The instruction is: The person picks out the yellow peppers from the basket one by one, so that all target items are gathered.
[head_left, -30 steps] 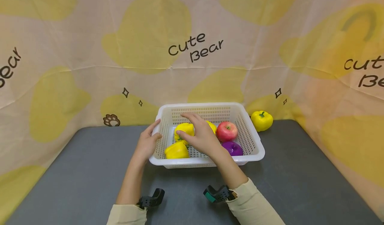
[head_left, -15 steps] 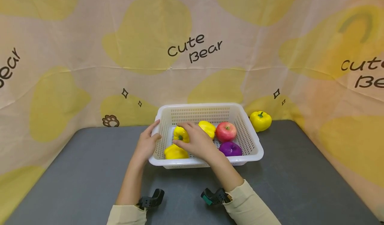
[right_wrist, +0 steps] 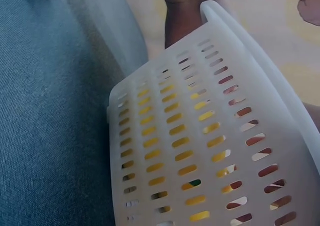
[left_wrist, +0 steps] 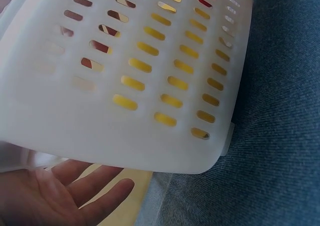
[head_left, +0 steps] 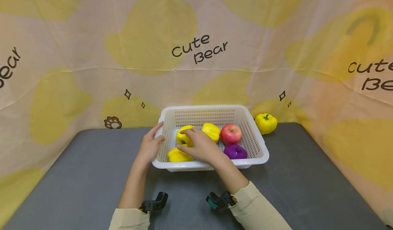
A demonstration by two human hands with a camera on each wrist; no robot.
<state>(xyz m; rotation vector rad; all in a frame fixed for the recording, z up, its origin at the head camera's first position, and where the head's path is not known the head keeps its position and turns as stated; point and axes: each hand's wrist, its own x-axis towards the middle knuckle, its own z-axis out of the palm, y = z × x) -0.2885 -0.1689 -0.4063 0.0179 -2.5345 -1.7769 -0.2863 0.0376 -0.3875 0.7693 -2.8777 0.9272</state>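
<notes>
behind a gray table (head_left: 92, 175), a cloth (head_left: 147, 35) printed "cute bear". on the table, near the cloth, a white basket (head_left: 190, 165); just beside its right wall, a yellow pepper (head_left: 266, 123). in the way, reaching over the front rim, the right hand (head_left: 201, 145), hiding part of the back-left pepper (head_left: 180, 137); thumb and fingers parted, cannot tell whether touching it. at the left rim, the left hand (head_left: 150, 149), fingers fairly straight, thumb over the edge. counted: four peppers, all yellow, one outside, three inside, including a front-left pepper (head_left: 178, 155) and a back-center pepper (head_left: 212, 132); one red apple (head_left: 231, 134) inside; one purple item (head_left: 235, 152) in front of the apple; two black wrist mounts (head_left: 155, 203).
</notes>
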